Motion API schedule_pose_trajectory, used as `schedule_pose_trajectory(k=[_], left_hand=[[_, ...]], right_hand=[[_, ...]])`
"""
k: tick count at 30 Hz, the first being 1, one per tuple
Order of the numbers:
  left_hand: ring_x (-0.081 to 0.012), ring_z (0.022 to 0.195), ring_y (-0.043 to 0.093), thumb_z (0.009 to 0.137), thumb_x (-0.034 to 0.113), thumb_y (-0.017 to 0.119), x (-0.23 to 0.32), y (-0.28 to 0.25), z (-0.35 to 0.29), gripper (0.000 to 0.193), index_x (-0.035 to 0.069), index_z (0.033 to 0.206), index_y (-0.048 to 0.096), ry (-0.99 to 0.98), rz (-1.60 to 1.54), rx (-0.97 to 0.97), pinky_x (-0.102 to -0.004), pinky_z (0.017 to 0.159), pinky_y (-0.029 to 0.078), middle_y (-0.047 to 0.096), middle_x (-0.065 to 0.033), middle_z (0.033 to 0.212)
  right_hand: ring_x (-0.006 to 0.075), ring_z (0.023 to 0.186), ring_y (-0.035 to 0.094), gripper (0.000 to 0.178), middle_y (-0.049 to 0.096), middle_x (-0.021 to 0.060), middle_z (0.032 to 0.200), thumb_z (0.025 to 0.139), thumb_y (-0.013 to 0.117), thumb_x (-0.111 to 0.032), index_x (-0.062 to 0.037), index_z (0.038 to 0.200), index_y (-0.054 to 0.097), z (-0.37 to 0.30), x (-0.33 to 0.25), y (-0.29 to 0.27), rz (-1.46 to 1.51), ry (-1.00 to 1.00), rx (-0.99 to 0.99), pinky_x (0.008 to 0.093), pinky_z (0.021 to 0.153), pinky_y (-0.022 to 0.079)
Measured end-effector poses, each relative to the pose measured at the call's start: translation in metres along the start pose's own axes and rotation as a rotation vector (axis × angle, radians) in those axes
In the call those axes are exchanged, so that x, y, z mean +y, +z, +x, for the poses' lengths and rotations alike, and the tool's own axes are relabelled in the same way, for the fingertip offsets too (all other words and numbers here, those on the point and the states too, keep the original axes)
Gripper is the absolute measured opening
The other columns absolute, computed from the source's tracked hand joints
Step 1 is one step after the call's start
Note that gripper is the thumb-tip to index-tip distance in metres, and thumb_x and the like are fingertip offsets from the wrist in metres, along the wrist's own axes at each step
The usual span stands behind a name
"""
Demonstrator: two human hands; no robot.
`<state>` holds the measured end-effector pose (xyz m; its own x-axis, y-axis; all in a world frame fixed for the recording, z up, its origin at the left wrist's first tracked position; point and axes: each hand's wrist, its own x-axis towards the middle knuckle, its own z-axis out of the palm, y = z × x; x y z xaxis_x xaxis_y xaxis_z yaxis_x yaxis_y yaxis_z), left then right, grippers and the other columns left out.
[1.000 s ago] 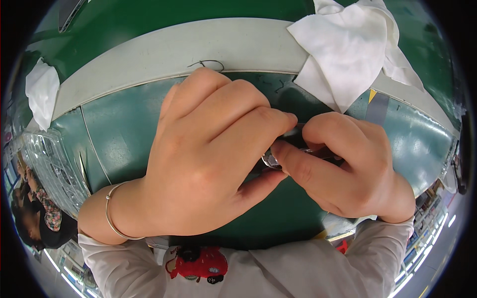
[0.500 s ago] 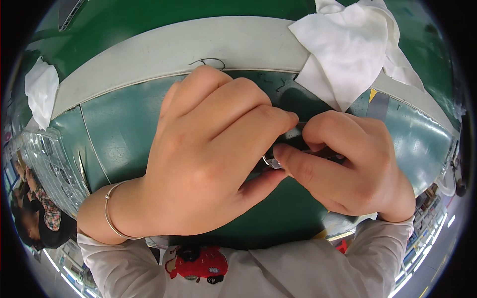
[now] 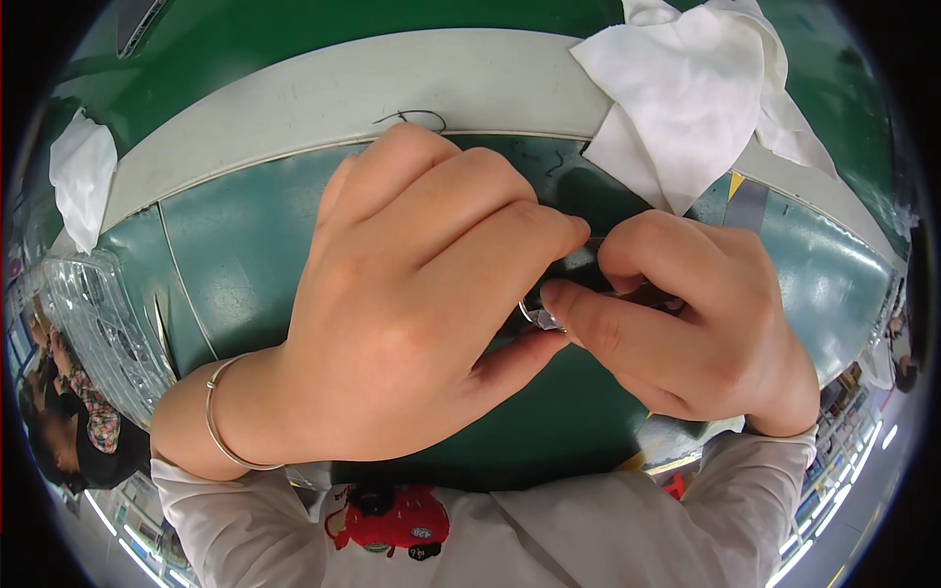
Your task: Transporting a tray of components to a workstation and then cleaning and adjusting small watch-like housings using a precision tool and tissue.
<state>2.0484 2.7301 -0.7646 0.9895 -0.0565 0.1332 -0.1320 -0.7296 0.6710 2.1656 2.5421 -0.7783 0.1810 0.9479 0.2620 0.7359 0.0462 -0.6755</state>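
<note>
Over the green work mat (image 3: 245, 274) my two hands meet, both closed. My left hand (image 3: 412, 304) has its fingers curled, thumb and forefinger toward the right hand. My right hand (image 3: 686, 318) pinches with thumb and forefinger from the other side. Between the fingertips shows a small shiny metallic piece (image 3: 547, 319) with a curved, ring-like edge. Most of it is covered by the fingers, so its kind cannot be told. A dark part of something also shows inside the right hand's grip.
White cloths (image 3: 686, 93) lie at the back right, with another white cloth (image 3: 82, 176) at the far left. Clear plastic trays (image 3: 103, 314) and metal tweezers (image 3: 161, 328) are on the left. A dark thread (image 3: 417, 120) lies on the pale strip (image 3: 294, 98). A person (image 3: 83, 431) sits at far left.
Both hands have shifted very slightly upward. The grip looks the same, with the small metallic piece still between the fingertips.
</note>
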Motion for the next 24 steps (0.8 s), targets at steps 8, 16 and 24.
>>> schedule_pose_trajectory(k=[8,16,24], left_hand=[[-0.0246,0.079,0.054,0.051,0.006,0.082,0.0,0.001,0.001,0.046,0.002,0.096,0.073,0.002,-0.01,0.0,-0.0341,0.068,0.043,0.062,-0.0069,0.085],[-0.0253,0.079,0.054,0.051,0.006,0.082,0.0,0.001,0.001,0.046,0.002,0.096,0.074,-0.002,-0.006,-0.005,-0.0343,0.068,0.043,0.062,-0.0075,0.086],[-0.0253,0.078,0.054,0.051,0.006,0.082,-0.003,-0.002,-0.002,0.047,0.002,0.096,0.073,-0.01,-0.013,-0.009,-0.0341,0.068,0.043,0.063,-0.0073,0.086]], right_hand=[[0.0123,0.051,0.045,0.021,0.048,0.0047,0.076,0.064,0.079,-0.001,-0.0027,0.084,0.076,-0.003,-0.001,0.005,-0.045,0.013,0.063,0.0262,0.039,0.03],[0.0125,0.051,0.043,0.02,0.048,0.0044,0.075,0.063,0.08,-0.002,-0.0035,0.082,0.076,-0.001,0.0,-0.001,0.012,0.015,-0.008,0.0268,0.039,0.027],[0.0127,0.051,0.047,0.022,0.048,0.0053,0.079,0.062,0.08,0.0,-0.002,0.084,0.076,0.0,0.001,0.009,-0.081,-0.046,0.062,0.0254,0.039,0.032]])
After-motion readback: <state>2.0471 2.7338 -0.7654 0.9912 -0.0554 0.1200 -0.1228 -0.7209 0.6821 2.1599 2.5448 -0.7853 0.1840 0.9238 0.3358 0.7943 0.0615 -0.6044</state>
